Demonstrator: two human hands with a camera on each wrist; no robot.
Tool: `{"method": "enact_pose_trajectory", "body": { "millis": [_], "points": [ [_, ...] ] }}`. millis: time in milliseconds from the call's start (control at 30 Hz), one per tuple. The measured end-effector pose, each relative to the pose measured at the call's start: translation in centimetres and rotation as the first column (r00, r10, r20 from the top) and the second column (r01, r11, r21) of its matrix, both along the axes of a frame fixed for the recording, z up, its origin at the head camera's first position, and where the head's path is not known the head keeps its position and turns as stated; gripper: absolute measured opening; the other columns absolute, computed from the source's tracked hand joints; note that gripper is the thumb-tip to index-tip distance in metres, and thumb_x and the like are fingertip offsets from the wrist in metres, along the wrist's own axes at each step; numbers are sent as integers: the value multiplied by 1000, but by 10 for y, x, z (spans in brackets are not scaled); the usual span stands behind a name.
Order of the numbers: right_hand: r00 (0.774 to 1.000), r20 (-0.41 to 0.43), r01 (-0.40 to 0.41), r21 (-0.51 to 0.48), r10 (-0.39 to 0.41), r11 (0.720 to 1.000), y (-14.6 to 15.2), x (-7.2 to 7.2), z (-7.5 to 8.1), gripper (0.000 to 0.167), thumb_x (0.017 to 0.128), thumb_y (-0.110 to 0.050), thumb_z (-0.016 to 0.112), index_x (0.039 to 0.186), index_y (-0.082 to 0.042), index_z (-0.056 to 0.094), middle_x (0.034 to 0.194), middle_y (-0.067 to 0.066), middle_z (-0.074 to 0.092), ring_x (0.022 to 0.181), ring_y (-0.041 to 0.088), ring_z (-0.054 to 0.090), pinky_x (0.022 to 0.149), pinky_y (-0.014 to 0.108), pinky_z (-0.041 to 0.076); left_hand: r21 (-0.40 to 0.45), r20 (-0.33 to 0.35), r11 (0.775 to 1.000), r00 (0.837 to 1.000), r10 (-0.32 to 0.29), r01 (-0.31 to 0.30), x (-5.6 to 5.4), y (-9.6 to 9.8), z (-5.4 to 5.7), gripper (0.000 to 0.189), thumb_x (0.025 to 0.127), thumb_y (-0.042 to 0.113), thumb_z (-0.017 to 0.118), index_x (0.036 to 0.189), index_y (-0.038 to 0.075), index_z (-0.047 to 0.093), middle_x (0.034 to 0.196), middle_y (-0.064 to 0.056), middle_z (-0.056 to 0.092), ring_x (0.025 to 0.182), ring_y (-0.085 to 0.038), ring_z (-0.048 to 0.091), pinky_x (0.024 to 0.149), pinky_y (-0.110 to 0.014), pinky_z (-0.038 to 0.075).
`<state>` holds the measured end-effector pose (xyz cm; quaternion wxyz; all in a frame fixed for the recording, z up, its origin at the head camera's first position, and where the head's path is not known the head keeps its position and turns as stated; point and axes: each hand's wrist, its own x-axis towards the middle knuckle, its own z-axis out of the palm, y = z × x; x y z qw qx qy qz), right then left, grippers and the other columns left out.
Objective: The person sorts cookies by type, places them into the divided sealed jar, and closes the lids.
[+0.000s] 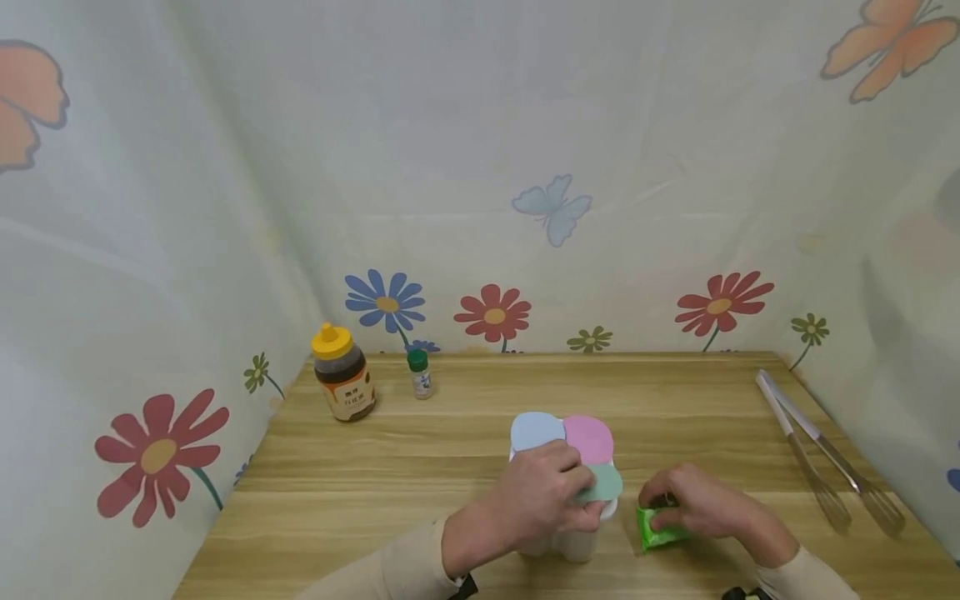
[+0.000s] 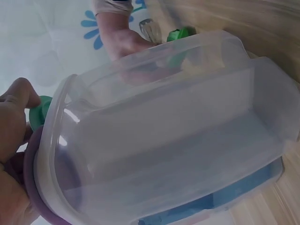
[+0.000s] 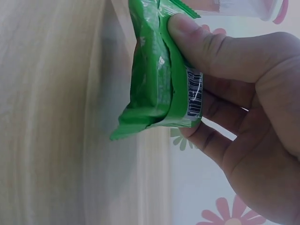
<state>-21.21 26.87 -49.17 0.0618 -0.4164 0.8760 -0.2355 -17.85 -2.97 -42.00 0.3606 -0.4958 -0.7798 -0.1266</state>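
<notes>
A clear plastic canister [image 2: 178, 122] with several compartments stands upright on the table; blue [image 1: 536, 431], pink [image 1: 588, 439] and green lids top it. My left hand [image 1: 536, 492] is over the canister's top and pinches the green lid [image 1: 606, 482] between thumb and fingers. In the left wrist view a purple lid [image 2: 32, 173] lies beneath that hand. To the right, my right hand [image 1: 697, 504] pinches a small green packet [image 3: 157, 70] with a barcode, close over the table.
A yellow-capped syrup jar [image 1: 347, 379] and a small green-capped shaker bottle [image 1: 421, 375] stand at the back left of the wooden table [image 1: 375, 492]. Long metal tongs [image 1: 821, 450] lie along its right edge. A flowered curtain [image 1: 465, 250] surrounds the table.
</notes>
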Motion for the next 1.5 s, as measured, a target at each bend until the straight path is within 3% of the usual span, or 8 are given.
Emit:
{"method": "enact_pose_trajectory", "body": {
  "millis": [167,467,733,967,1233,1433,1500],
  "points": [
    [999,-39,-8,-33,6,999,0,-1,2,13,83,-23,75,96,-21,71,92,-14,68,83,-3,60,69,25,54,-10,55,1000,998,14,-14,1,0,3,20,76,39,76,76,20,71,71,11,55,66,-1,46,59,-9,38],
    [998,-66,-7,-68,2,998,-2,2,9,11,87,-26,72,96,-21,69,92,-13,68,84,-1,61,67,26,54,12,20,1000,1000,-20,20,-2,-1,5,18,75,37,77,74,21,70,66,11,52,62,-2,44,58,-11,36],
    [999,-29,33,-122,-36,992,-5,6,16,10,88,-21,72,96,-18,67,86,-6,67,79,-4,56,64,24,51,41,97,998,994,-55,51,-5,-2,9,14,78,30,77,75,17,72,66,10,56,61,-2,48,59,-11,39],
    [992,-68,98,-165,-110,981,-7,10,18,13,87,-21,72,99,-17,67,91,-10,67,80,-3,59,66,24,53,37,149,996,985,-84,79,-7,-4,11,14,79,29,77,76,16,73,66,9,58,61,-2,48,58,-11,38],
    [984,-143,69,-237,-105,969,-8,10,21,37,81,-8,77,112,-23,63,91,-14,66,76,-3,59,63,23,52,20,250,995,963,-98,96,-10,-7,16,16,83,29,76,80,14,75,70,7,65,62,0,51,59,-7,37],
    [977,-192,31,-288,-89,957,-10,12,27,38,79,-4,78,110,-22,64,92,-11,68,74,-2,60,61,23,52,29,357,993,927,-115,112,-12,-9,21,16,86,27,74,84,11,76,74,4,68,63,0,52,58,-3,34],
    [975,-202,22,-316,-89,949,-10,13,30,37,79,-3,78,108,-21,65,92,-11,68,73,-1,60,61,22,52,49,358,992,925,-126,116,-13,-9,21,15,86,25,74,83,10,76,74,4,68,62,0,52,58,-2,34]
  ]
}}
